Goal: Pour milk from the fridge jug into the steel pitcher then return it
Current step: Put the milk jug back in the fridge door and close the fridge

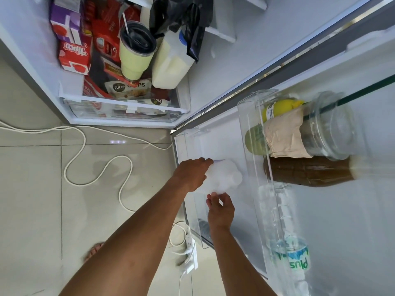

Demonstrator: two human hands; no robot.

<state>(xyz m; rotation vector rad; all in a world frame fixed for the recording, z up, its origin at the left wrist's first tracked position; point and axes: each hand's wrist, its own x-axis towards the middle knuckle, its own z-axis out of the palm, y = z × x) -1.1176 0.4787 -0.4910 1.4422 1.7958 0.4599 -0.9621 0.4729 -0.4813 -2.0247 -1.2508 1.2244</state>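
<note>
Left hand (192,174) is wrapped over the top of the milk jug (224,177) at centre frame, while the right hand (220,207) steadies it from below, fingers closed on its side. Probably the two-handed hold guides the smooth, translucent white plastic jug within the clear, glossy door bin (192,210). No steel pitcher shows.

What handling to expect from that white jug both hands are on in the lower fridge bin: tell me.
The white jug looks like thin translucent plastic, so it may flex if squeezed. It reads white throughout, probably fairly full and heavy. The left hand and right hand both touch it, suggesting two-handed support helps.
</note>
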